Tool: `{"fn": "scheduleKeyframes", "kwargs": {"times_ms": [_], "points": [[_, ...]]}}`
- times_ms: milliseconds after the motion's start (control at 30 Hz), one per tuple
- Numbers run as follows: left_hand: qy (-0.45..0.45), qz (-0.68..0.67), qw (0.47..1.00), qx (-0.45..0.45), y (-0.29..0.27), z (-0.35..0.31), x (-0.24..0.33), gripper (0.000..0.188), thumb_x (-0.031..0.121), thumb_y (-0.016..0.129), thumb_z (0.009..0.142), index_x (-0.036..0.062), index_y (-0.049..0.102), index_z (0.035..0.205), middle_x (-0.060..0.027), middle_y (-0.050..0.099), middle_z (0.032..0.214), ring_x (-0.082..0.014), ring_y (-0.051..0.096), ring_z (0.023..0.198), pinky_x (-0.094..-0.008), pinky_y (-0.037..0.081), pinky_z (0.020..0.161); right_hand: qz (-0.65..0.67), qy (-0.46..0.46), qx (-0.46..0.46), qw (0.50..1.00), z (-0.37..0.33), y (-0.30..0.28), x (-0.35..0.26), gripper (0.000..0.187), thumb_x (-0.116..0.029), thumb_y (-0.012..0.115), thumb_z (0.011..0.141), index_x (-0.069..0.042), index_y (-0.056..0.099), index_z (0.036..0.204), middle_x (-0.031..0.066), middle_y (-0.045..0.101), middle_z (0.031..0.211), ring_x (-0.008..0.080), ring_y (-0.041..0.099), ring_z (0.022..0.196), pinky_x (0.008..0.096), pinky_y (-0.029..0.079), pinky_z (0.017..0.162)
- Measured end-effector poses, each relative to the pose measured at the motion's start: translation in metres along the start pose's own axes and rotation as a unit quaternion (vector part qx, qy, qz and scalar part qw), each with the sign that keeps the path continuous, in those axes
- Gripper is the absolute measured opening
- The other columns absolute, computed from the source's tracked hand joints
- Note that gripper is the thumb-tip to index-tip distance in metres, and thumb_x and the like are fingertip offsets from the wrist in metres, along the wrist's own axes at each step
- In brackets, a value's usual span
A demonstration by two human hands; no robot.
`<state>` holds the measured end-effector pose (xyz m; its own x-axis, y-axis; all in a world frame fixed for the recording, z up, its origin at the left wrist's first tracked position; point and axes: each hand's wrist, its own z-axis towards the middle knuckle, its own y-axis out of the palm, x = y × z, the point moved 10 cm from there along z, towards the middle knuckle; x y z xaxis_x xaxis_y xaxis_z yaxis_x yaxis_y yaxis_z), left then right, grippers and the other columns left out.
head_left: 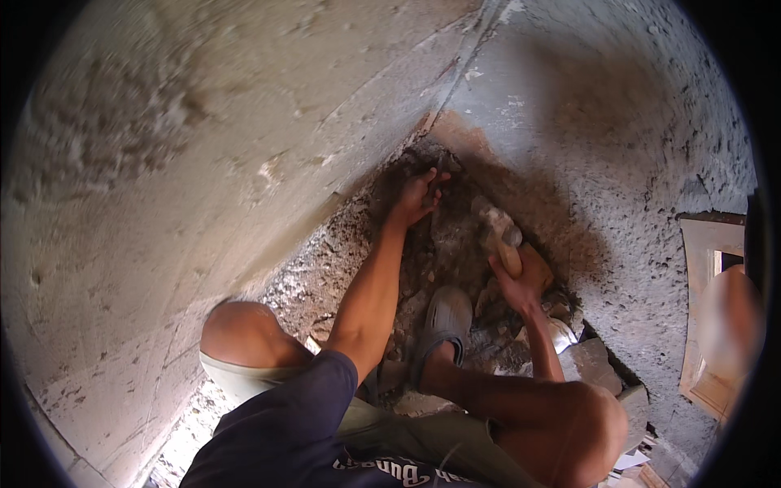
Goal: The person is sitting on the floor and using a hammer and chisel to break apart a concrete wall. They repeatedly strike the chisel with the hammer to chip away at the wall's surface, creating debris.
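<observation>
In the dark corner where two rough walls meet, my left hand (417, 199) reaches down with its fingers curled. They close around something dark and narrow that I cannot make out. To its right, my right hand (527, 276) grips a hammer (510, 256) by its short, pale handle. The dusty hammer head (496, 221) points up toward the corner, apart from my left hand. Broken rubble and dirt (451, 236) lie beneath both hands.
A plastered wall (187, 179) rises on the left and a pitted grey wall (634, 187) on the right. My grey clog (447, 315) stands among the rubble. Broken slabs (590, 364) lie at lower right. A wooden frame (698, 325) leans near a blurred skin-toned shape (730, 317).
</observation>
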<state>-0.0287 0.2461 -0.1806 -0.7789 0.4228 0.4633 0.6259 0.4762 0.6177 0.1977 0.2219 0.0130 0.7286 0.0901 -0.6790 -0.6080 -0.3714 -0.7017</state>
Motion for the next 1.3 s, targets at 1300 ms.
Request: {"fn": "scheduleKeyframes", "kwargs": {"times_ms": [1300], "points": [[-0.008,-0.167,0.97,-0.178,0.035,0.056,0.009,0.026,0.036,0.054,0.104,0.013,0.06,0.093,0.0003,0.05,0.061,-0.0123,0.042,0.045,-0.0268,0.034,0.039,-0.208,-0.329,-0.068,0.919,0.036,0.05,-0.105,0.018,-0.024,0.075,0.077,-0.011,0.068,0.087,0.0103,0.068,0.074,0.0332,0.067,0.064,0.0469,0.054,0.062]]}}
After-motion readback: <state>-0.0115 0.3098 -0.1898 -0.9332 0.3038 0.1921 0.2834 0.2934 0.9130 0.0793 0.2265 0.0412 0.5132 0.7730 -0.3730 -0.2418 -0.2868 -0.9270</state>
